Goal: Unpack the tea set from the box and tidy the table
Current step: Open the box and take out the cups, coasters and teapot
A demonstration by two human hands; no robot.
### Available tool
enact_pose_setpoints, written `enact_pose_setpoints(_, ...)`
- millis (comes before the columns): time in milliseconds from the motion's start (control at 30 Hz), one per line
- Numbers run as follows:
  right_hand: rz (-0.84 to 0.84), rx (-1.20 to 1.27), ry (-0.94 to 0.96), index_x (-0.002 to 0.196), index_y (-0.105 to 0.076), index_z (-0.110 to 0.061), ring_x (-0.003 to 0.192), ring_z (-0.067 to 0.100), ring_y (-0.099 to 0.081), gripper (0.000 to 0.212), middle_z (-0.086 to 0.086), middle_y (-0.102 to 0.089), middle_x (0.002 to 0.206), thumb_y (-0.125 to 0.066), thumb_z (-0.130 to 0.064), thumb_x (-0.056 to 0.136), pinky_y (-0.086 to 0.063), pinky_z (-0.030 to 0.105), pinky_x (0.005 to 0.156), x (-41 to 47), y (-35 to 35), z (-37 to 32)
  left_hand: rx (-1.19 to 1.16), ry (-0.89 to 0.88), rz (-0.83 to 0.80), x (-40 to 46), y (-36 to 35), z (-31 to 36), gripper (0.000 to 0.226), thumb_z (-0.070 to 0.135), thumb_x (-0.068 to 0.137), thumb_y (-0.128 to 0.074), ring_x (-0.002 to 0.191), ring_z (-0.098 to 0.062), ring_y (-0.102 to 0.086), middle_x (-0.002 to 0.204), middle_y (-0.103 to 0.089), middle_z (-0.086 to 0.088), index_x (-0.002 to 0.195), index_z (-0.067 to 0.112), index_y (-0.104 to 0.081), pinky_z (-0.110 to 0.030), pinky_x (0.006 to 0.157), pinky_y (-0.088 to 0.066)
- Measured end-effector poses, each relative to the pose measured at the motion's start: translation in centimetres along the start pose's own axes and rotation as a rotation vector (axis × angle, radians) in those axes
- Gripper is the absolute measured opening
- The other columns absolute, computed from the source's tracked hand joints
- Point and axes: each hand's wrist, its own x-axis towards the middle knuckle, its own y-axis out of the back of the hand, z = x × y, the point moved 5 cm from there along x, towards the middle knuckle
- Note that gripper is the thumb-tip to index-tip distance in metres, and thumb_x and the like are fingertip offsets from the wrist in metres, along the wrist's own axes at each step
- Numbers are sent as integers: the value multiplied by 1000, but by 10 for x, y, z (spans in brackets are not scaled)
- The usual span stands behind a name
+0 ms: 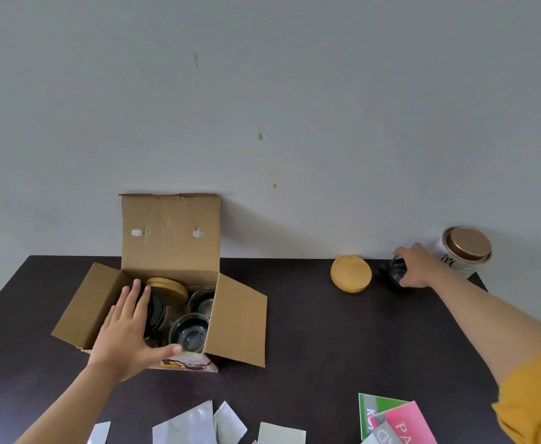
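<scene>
Right hand out at two o'clock, wrapped round a dark glass cup beside the wooden coaster — set down blind, it could tip. Left hand spread flat, gripping nothing, over the box at ten o'clock; inside, dark cups and wooden lids.

Bare forearms — a mustard-yellow sleeve on the right.
</scene>
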Motion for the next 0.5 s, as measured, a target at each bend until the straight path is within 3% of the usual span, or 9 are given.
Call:
enact_pose_setpoints(300, -27, 70, 21, 141, -40, -20, 113, 34, -50, 79, 13, -35, 133, -74, -10, 71, -45, 32, 82, 22, 1, 12, 1, 2, 7, 1, -1, 0, 140, 101, 45, -30, 145, -20, 9, 158, 4, 0, 150, 10, -11, -48, 117, -10)
enact_pose_setpoints(500, 46, 109, 13, 145, -37, -16, 125, 33, -45, 81, 15, -38, 142, -72, -5, 73, -43, 34, 93, 15, 3, 15, -11, 5, 20, 1, 1, 2, 140, 102, 45, -30, 145, -21, 7, 157, 3, 0, 150, 12, -13, -48, 116, -11)
